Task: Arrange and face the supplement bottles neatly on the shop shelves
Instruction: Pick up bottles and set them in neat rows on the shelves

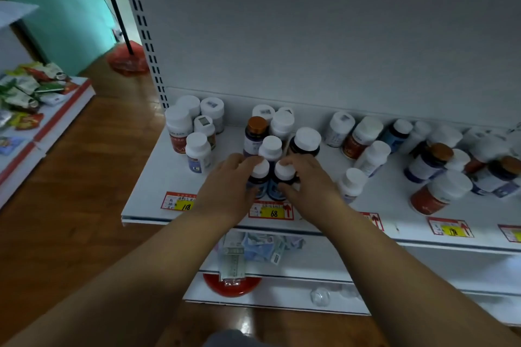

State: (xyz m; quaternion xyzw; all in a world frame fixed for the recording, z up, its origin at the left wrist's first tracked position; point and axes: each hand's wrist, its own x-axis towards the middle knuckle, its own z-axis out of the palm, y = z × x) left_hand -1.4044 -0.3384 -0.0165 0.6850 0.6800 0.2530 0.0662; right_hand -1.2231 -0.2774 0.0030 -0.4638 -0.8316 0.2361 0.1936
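both hands mid-frame on the white shelf [158, 177]. left hand [228, 186] curls round a dark bottle, white cap [260, 175]; right hand [306, 180] curls round its twin [283, 177], the two bottles touching, upright, near the front edge above the yellow 68 price tag [272, 211]. more bottles stand behind; others at right of frame lean loosely [434, 191]. snack packets [25, 90] at far left.

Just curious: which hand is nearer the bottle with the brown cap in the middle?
Left. The left hand sits just below the brown-capped bottle; the right hand is further off, lower right.
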